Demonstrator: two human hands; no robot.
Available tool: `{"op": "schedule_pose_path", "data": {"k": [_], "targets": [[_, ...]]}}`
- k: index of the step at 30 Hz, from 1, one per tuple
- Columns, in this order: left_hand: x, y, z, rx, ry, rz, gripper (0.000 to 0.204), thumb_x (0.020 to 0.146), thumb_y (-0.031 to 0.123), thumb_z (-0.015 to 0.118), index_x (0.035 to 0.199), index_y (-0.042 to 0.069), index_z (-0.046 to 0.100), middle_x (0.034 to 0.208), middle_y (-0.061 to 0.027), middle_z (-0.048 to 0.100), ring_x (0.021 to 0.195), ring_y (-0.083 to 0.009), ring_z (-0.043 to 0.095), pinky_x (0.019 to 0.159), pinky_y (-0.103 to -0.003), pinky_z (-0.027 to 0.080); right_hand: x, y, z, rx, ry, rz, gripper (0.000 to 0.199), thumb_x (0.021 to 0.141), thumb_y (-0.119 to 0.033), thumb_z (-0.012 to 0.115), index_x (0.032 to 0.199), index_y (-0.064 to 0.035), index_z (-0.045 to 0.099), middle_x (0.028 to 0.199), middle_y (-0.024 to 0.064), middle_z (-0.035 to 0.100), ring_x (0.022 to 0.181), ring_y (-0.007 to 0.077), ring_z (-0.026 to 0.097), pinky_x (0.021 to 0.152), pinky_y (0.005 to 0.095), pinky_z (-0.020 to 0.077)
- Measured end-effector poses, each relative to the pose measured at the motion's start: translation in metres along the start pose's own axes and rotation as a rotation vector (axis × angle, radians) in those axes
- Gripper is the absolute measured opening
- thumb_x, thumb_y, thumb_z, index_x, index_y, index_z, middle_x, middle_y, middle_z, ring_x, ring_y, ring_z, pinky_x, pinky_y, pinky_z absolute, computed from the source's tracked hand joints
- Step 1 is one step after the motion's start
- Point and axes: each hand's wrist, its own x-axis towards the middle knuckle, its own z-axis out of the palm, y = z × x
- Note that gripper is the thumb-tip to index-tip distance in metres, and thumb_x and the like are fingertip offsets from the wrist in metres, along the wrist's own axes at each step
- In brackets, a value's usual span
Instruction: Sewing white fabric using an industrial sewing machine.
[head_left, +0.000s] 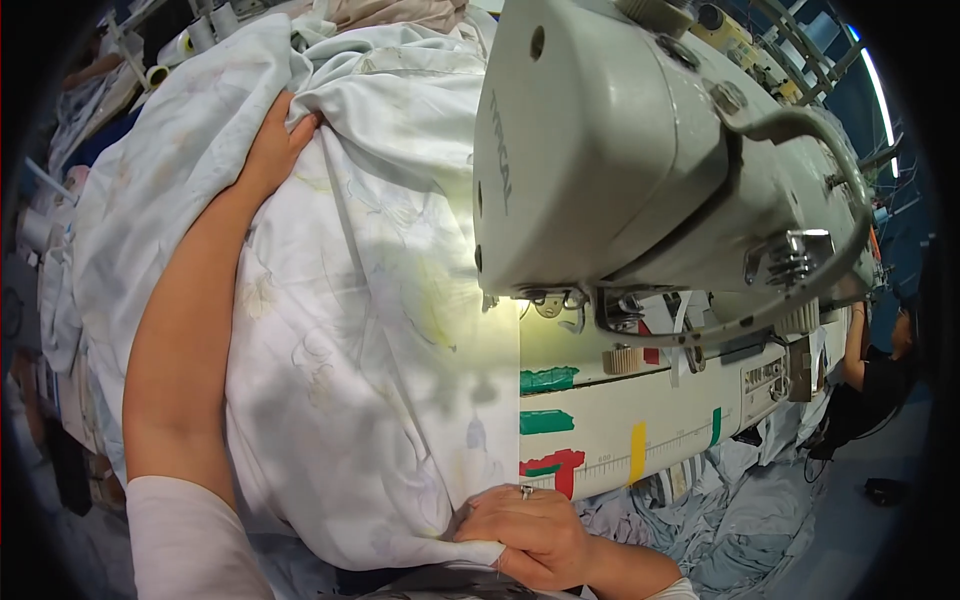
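A large white fabric (330, 400) with a faint yellow and grey floral print is spread over the sewing table and hangs in folds. Its straight right edge passes beneath the head of a sewing machine (570, 150), by the lit needle area. My left hand (272, 150) reaches far up the cloth and grips a fold, its fingertips partly hidden in the material. At the near edge, my right hand (530, 530), with a ring on one finger, is closed on the fabric's corner. A loose thread hangs there.
Green, red and yellow tape strips (638, 450) mark the machine bed (690, 410) beside a printed ruler. Pale blue-grey cloth (750, 520) lies heaped below on the right. Another person (875, 370) is at the far right. Thread cones (200, 35) stand at the back left.
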Motion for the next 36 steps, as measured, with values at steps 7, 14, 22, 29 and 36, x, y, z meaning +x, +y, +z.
{"op": "schedule_pose_path", "data": {"k": [7, 14, 22, 29, 36], "targets": [[0.041, -0.049, 0.021, 0.034, -0.022, -0.121, 0.031, 0.086, 0.022, 0.063, 0.109, 0.002, 0.054, 0.098, -0.0201, 0.06, 0.094, -0.0336, 0.055, 0.085, -0.038, 0.043, 0.04, 0.008, -0.018, -0.018, 0.014, -0.02, 0.026, 0.067, 0.002, 0.057, 0.093, -0.0012, 0.062, 0.076, 0.0125, 0.06, 0.072, 0.0323, 0.06, 0.069, 0.0386, 0.0491], [0.069, -0.076, 0.02, 0.097, 0.007, -0.106, 0.035, 0.084, 0.022, 0.063, 0.108, -0.002, 0.053, 0.103, -0.0225, 0.059, 0.1, -0.0355, 0.055, 0.089, -0.037, 0.041, 0.051, 0.004, -0.027, -0.082, 0.085, 0.132, 0.01, 0.078, -0.004, 0.06, 0.086, -0.0017, 0.066, 0.079, 0.0084, 0.067, 0.069, 0.0261, 0.063, 0.078, 0.0366, 0.0508], [0.008, 0.029, -0.084, 0.332, -0.541, -0.178, 0.067, 0.079, 0.024, 0.066, 0.138, 0.005, 0.039, 0.14, -0.0233, 0.038, 0.131, -0.0356, 0.035, 0.11, -0.037, 0.027, 0.024, -0.012, 0.015, -0.266, 0.052, -0.032, 0.017, 0.068, 0.002, 0.063, 0.083, -0.0038, 0.065, 0.072, 0.0095, 0.061, 0.071, 0.0296, 0.062, 0.069, 0.0356, 0.0492], [-0.18, 0.225, -0.195, 0.11, -0.244, 0.03, 0.045, 0.071, 0.003, 0.071, 0.114, 0.003, 0.057, 0.114, -0.0177, 0.056, 0.106, -0.0357, 0.054, 0.093, -0.041, 0.044, 0.002, -0.032, 0.052, -0.627, -0.035, -0.17, 0.034, 0.056, 0.005, 0.06, 0.088, -0.0053, 0.062, 0.078, 0.0118, 0.059, 0.074, 0.0325, 0.058, 0.068, 0.041, 0.0471], [-0.343, 0.284, -0.209, 0.113, 0.022, 0.014, 0.037, 0.072, 0.002, 0.072, 0.103, 0.003, 0.053, 0.098, -0.0157, 0.058, 0.082, -0.0306, 0.057, 0.072, -0.04, 0.048, 0.004, -0.062, 0.062, -0.648, 0.038, -0.263, 0.028, 0.058, 0.008, 0.056, 0.085, -0.0014, 0.06, 0.076, 0.0132, 0.06, 0.073, 0.0332, 0.058, 0.064, 0.0378, 0.0464]]}}
